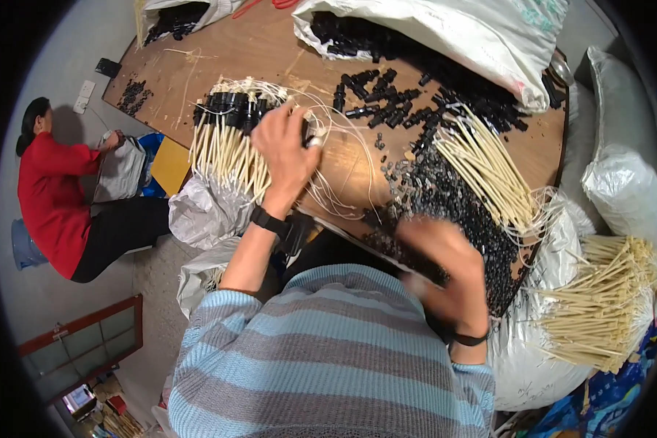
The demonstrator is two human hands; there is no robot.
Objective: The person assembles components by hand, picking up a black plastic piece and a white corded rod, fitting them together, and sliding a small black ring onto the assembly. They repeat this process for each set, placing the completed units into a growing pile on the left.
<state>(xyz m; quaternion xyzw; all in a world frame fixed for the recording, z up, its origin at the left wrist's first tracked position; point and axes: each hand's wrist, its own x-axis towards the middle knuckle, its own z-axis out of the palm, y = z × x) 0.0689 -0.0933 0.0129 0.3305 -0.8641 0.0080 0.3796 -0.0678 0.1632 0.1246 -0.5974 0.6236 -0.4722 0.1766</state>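
Note:
My left hand reaches across the round wooden table and lies on a bundle of cream sticks with black caps, fingers curled over its right end among thin white wires. A black watch is on that wrist. My right hand is blurred at the table's near edge, over a pile of small black parts; what it holds is not visible. More loose cream sticks lie fanned out to the right of the pile.
Larger black connectors spill from a white sack at the back. A white bag of cream sticks stands at the right. White bags lie under the table's left edge. A person in red sits at the far left.

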